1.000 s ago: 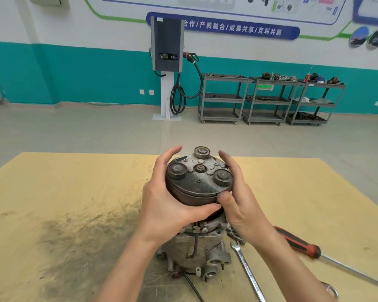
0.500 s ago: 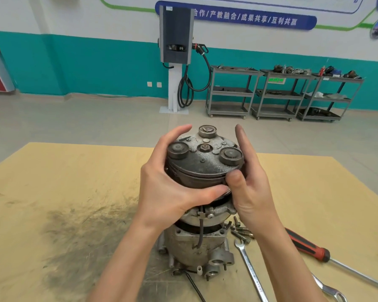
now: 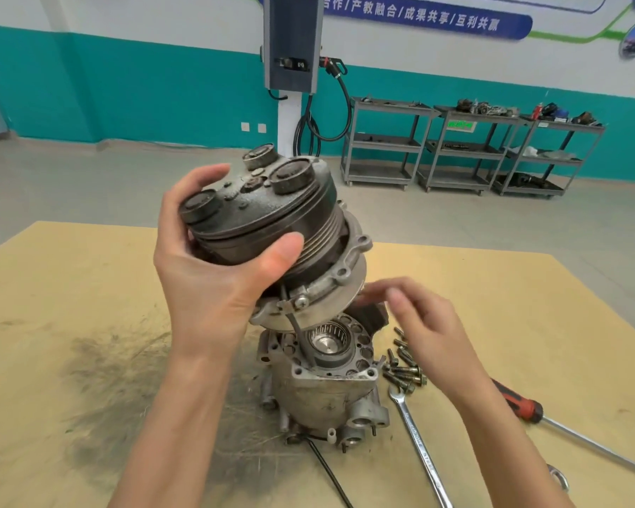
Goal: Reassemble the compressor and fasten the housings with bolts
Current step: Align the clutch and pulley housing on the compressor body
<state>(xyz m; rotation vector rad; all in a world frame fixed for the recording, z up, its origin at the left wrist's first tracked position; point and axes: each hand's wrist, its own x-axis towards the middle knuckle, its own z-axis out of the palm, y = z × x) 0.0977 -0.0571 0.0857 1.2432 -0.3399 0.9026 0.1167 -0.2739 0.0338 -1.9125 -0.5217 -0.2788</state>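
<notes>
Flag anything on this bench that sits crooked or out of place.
The front housing with pulley is tilted off the compressor body, gripped by the left hand, leaving the bearing bore exposed. Bolts lie loose beside the body, none fitted.

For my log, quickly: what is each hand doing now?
Left hand: grips the clutch-end housing, tilted above the compressor body.
Right hand: open, blurred, holds nothing.
</notes>
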